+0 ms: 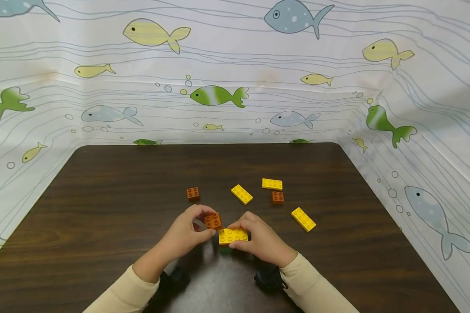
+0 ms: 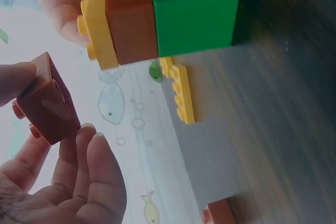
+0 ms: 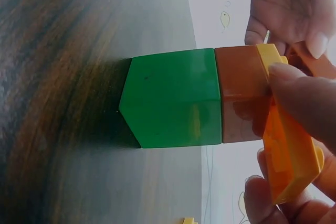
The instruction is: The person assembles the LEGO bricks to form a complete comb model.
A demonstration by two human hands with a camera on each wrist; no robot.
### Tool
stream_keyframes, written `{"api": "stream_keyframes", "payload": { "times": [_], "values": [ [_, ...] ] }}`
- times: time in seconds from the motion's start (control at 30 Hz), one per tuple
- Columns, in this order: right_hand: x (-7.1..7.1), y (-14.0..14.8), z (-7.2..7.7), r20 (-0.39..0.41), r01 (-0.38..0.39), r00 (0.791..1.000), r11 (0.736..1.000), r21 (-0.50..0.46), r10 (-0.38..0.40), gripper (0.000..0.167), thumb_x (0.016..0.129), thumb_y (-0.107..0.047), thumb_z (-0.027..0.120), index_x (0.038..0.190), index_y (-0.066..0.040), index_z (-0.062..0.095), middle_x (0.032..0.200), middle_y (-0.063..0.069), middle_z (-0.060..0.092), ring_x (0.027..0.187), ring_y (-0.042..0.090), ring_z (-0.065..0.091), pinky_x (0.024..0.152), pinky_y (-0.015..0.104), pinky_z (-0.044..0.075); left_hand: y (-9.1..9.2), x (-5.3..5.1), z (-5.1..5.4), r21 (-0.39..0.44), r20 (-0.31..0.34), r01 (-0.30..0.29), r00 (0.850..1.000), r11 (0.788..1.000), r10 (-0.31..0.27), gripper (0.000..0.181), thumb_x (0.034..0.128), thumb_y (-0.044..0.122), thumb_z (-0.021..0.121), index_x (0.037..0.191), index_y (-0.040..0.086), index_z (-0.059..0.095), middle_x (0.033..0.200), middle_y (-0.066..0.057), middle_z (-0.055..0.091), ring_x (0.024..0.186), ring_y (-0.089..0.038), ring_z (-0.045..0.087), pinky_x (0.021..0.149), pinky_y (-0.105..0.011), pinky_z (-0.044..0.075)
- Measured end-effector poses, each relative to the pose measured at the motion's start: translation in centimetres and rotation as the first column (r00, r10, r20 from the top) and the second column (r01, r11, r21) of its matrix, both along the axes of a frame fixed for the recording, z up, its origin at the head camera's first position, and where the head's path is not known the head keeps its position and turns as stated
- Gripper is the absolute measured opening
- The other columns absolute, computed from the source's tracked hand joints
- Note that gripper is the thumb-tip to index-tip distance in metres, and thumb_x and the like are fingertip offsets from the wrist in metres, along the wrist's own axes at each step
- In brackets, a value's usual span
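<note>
My left hand (image 1: 183, 232) pinches a brown two-by-two toy brick (image 1: 213, 221) between thumb and fingers, its studs upward in the head view. Just right of it, the right hand (image 1: 265, 240) grips a yellow two-by-four brick (image 1: 233, 235) by its edges. This yellow brick tops a stack: beneath it is another brown brick (image 2: 132, 22), and a larger green block (image 3: 173, 98) stands on the table at the bottom. One end of the yellow brick overhangs the brown one in the right wrist view. The held brown brick is apart from the stack in the left wrist view.
Behind the hands on the dark wooden table (image 1: 113, 195) lie loose bricks: a brown one (image 1: 193, 194), a yellow one (image 1: 241, 194), another yellow (image 1: 272, 184), a second brown (image 1: 277, 198) and a yellow one (image 1: 303, 219) at right. A fish-patterned curtain (image 1: 227, 56) surrounds the table.
</note>
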State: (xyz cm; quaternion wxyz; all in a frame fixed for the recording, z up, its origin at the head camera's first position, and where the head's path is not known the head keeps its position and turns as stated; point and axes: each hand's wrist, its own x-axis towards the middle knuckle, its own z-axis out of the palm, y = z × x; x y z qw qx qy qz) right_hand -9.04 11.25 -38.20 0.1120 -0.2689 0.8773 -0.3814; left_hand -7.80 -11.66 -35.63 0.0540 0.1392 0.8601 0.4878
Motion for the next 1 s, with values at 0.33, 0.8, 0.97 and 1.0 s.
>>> {"api": "stream_keyframes", "payload": {
  "times": [0.33, 0.8, 0.97, 1.0],
  "values": [
    [-0.2, 0.1, -0.1, 0.003, -0.010, 1.000, 1.000, -0.013, 0.010, 0.036, 0.084, -0.026, 0.075, 0.116, -0.012, 0.068, 0.096, -0.009, 0.050, 0.085, 0.009, 0.049, 0.075, 0.023, 0.047, 0.7, 0.6, 0.3, -0.010, -0.042, 0.086, 0.995, 0.996, -0.087, 0.033, 0.0831, 0.009, 0.074, 0.113, 0.006, 0.061, 0.105, -0.004, 0.056, 0.092, -0.022, 0.054, 0.072, -0.028, 0.050],
    [-0.2, 0.1, -0.1, -0.008, -0.007, 1.000, 1.000, -0.027, 0.007, 0.034, 0.082, -0.024, 0.077, 0.112, -0.009, 0.068, 0.098, -0.008, 0.052, 0.086, 0.010, 0.050, 0.077, 0.023, 0.048, 2.0, 0.7, -0.3, -0.089, -0.050, 0.117, 0.991, 0.989, -0.121, 0.032, 0.0809, 0.007, 0.076, 0.110, 0.009, 0.064, 0.103, 0.000, 0.056, 0.091, -0.018, 0.052, 0.071, -0.027, 0.049],
    [-0.2, 0.2, 0.0, -0.018, -0.013, 1.000, 1.000, -0.005, 0.013, 0.035, 0.082, -0.025, 0.078, 0.113, -0.012, 0.067, 0.096, -0.009, 0.051, 0.085, 0.009, 0.049, 0.077, 0.023, 0.047, 2.3, 0.8, -0.4, -0.102, -0.051, 0.125, 0.990, 0.987, -0.131, 0.032, 0.0805, 0.005, 0.075, 0.110, 0.010, 0.064, 0.102, 0.001, 0.056, 0.093, -0.020, 0.052, 0.070, -0.027, 0.049],
    [-0.2, 0.2, 0.1, -0.022, -0.014, 1.000, 1.000, 0.002, 0.014, 0.036, 0.081, -0.026, 0.078, 0.113, -0.012, 0.067, 0.096, -0.010, 0.051, 0.085, 0.009, 0.049, 0.077, 0.023, 0.047, 2.3, 0.8, -0.4, -0.102, -0.051, 0.127, 0.990, 0.987, -0.133, 0.032, 0.0804, 0.005, 0.075, 0.110, 0.010, 0.064, 0.102, 0.001, 0.055, 0.093, -0.020, 0.053, 0.070, -0.027, 0.048]
  ]
}}
